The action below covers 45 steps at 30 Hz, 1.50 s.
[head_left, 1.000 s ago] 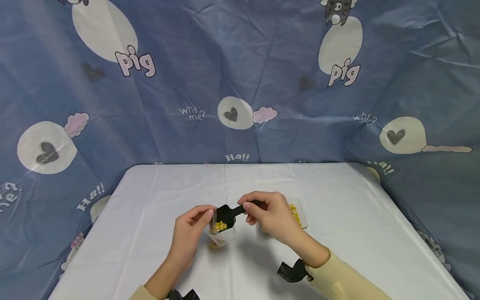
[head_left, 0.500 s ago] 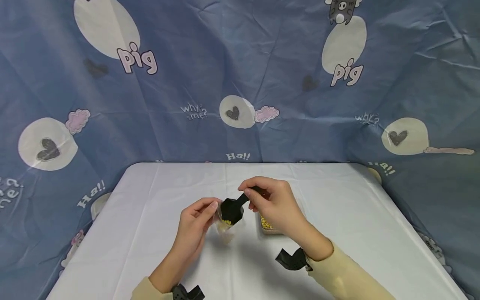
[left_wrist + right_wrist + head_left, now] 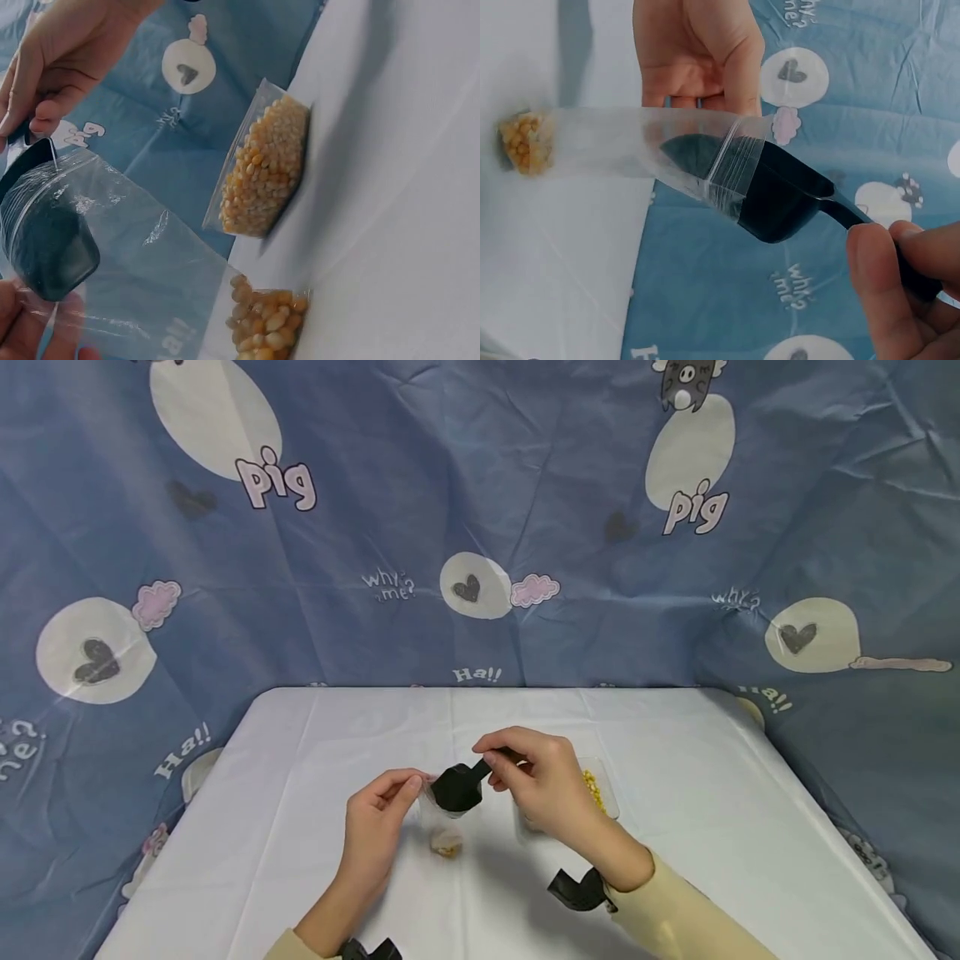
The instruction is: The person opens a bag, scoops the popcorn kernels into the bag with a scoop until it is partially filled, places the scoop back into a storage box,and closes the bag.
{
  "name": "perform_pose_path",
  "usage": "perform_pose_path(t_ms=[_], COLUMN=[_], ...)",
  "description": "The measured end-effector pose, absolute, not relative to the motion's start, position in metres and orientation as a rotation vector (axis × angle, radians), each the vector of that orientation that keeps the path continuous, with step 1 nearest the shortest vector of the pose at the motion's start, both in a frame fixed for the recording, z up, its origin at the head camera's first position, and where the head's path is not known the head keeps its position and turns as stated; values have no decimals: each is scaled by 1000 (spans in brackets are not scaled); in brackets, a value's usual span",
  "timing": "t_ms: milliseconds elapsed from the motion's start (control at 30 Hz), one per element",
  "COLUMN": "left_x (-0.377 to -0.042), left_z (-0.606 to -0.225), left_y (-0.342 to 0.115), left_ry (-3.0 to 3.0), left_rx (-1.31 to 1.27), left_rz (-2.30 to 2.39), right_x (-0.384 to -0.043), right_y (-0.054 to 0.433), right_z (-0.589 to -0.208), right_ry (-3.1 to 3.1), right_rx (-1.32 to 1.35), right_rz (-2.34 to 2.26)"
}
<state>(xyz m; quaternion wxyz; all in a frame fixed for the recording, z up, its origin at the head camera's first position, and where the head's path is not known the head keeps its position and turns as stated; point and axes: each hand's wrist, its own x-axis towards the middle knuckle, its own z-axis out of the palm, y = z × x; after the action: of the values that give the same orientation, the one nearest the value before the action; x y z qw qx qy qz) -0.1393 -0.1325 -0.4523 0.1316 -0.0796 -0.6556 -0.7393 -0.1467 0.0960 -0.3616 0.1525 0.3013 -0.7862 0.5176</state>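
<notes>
My left hand (image 3: 378, 827) pinches the rim of a clear zip bag (image 3: 142, 247), which hangs down with corn kernels (image 3: 266, 322) gathered at its bottom. The fingers of my right hand (image 3: 536, 777) grip the handle of a black scoop (image 3: 457, 789). Its bowl is tilted downward, the front part inside the bag's mouth, as the right wrist view shows; no kernels show in the bowl. Beyond the bag in the left wrist view stands a clear plastic box (image 3: 259, 169) full of corn kernels. In the head view my right hand partly hides that box.
A white cloth (image 3: 300, 777) covers the table. Behind its far edge hangs a blue printed curtain (image 3: 360, 635). Black wrist mounts (image 3: 577, 891) sit at both sleeves.
The scoop has tipped further down into the bag, and the kernels seen in its bowl are now at the bag's bottom. Both hands rose slightly, then lowered again.
</notes>
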Motion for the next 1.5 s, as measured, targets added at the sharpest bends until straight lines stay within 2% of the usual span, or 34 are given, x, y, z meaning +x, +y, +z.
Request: perform_pose_path(t_ms=[533, 733, 1100, 1500], left_x=[-128, -119, -116, -113], left_z=[-444, -430, -429, -426], left_y=[-143, -150, -154, -153], left_ry=[-1931, -1971, -2010, -2040], left_rx=[-208, -252, -349, -347], left_rz=[-1882, -1847, -1801, -1787], right_x=[-143, -138, -122, -120], right_y=[97, 111, 146, 193], right_z=[-359, -352, -332, -364], right_ry=[-2186, -2162, -2121, -2195], right_rx=[819, 753, 544, 295], right_rz=[1573, 1603, 1706, 1723])
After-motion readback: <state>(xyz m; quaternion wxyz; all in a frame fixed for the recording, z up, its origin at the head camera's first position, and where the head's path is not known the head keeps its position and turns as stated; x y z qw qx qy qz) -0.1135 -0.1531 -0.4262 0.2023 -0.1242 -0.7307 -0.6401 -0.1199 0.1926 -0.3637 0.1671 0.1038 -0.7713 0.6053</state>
